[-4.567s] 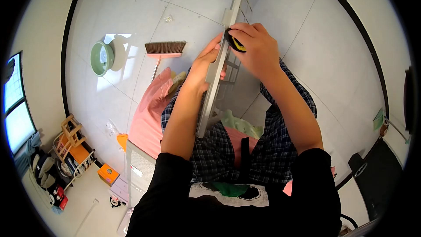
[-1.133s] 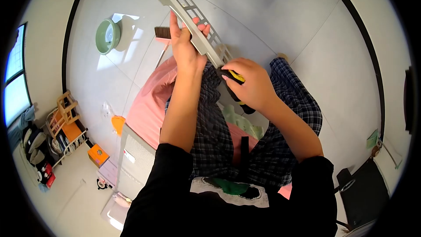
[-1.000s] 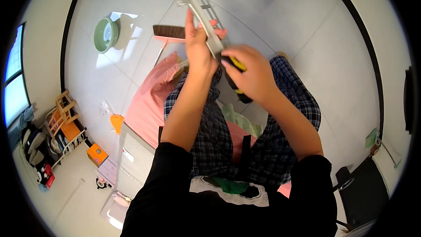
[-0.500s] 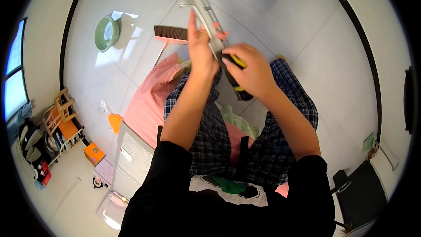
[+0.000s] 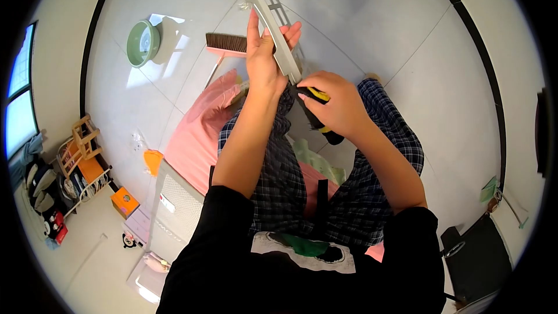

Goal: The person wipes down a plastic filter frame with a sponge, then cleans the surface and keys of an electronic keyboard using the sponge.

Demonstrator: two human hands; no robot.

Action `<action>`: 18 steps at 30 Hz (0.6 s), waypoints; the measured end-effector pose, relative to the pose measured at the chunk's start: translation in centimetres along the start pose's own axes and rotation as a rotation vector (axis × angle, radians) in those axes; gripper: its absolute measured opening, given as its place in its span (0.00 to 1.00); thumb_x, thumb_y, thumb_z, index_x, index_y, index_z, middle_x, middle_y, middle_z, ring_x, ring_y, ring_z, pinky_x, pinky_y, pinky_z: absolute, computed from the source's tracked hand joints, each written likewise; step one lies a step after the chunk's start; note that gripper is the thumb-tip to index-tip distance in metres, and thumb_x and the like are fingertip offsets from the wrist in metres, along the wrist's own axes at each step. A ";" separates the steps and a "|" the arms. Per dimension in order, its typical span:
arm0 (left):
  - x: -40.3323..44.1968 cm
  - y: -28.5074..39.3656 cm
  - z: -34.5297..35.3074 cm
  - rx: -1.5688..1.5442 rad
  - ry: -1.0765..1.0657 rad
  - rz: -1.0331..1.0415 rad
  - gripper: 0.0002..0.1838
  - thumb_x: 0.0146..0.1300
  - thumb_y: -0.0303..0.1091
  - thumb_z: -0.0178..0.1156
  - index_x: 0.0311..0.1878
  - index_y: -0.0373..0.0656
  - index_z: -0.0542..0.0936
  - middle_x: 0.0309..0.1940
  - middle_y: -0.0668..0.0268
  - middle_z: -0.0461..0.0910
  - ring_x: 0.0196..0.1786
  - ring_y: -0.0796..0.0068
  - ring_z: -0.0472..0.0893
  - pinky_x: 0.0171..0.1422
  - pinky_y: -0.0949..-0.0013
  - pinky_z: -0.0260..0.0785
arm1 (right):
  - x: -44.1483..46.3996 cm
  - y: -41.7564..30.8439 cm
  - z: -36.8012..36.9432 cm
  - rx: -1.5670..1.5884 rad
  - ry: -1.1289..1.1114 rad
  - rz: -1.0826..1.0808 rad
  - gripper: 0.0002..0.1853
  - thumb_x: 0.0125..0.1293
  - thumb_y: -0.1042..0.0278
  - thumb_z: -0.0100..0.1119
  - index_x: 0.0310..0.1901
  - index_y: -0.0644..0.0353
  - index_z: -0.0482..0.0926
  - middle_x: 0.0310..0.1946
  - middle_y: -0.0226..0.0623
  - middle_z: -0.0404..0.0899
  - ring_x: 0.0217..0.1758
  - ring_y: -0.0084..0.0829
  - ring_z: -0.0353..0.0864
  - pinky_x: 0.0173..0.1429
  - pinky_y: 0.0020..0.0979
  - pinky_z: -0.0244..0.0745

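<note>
A long pale grey rack [image 5: 268, 20] with crossbars runs down from the top of the view. My left hand [image 5: 264, 67] supports it near its lower end, with the thumb on one side and the fingers reaching round the other. My right hand [image 5: 343, 102] is closed on a black-and-yellow handled tool [image 5: 332, 137] at the rack's lower end. The tool's tip is hidden, so I cannot tell its exact kind. Both hands are over the floor, in front of my knees in plaid trousers [image 5: 392, 134].
A green basin [image 5: 132, 52] stands on the tiled floor to the left. A broom [image 5: 226, 52] lies near my left hand. Pink cloth [image 5: 195, 122] covers the seat edge. Farther left are a shelf [image 5: 90, 168] with wooden frames and an orange box [image 5: 124, 202].
The rack has steadied and swung slightly, its lower end shifting down and right. My right hand and the tool have moved slightly down. The fingers of my left hand are more spread.
</note>
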State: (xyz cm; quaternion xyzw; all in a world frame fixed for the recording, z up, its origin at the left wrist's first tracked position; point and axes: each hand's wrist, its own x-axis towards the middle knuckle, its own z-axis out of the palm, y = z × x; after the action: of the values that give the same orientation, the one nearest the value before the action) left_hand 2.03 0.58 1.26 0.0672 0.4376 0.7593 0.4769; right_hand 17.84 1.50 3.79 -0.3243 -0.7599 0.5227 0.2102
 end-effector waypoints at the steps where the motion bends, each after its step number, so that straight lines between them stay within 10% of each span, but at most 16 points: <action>1: 0.0 -0.3 0.0 -0.014 -0.021 -0.003 0.30 0.74 0.28 0.42 0.76 0.52 0.47 0.42 0.55 0.76 0.53 0.46 0.79 0.63 0.49 0.72 | 0.0 0.1 0.1 -0.010 0.060 -0.028 0.09 0.55 0.71 0.66 0.39 0.59 0.79 0.36 0.37 0.81 0.39 0.42 0.79 0.44 0.38 0.73; 8: -1.6 -2.8 0.7 -0.062 -0.186 -0.151 0.32 0.74 0.28 0.41 0.77 0.52 0.44 0.39 0.57 0.80 0.56 0.47 0.79 0.61 0.54 0.73 | 1.9 0.1 -1.3 0.039 0.268 -0.052 0.10 0.55 0.72 0.65 0.40 0.60 0.80 0.38 0.38 0.82 0.40 0.42 0.80 0.45 0.37 0.75; 18: 0.3 0.1 -0.3 -0.104 -0.057 -0.108 0.30 0.69 0.22 0.44 0.73 0.47 0.52 0.43 0.56 0.76 0.59 0.44 0.76 0.66 0.50 0.71 | 0.8 -1.0 -3.5 0.001 -0.133 0.099 0.11 0.55 0.69 0.66 0.40 0.59 0.80 0.34 0.38 0.79 0.40 0.41 0.80 0.44 0.34 0.74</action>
State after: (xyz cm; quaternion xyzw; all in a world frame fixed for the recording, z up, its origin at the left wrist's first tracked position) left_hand 1.63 0.64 1.09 0.0401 0.3868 0.7520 0.5322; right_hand 19.37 4.14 6.00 -0.3258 -0.7551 0.5531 0.1332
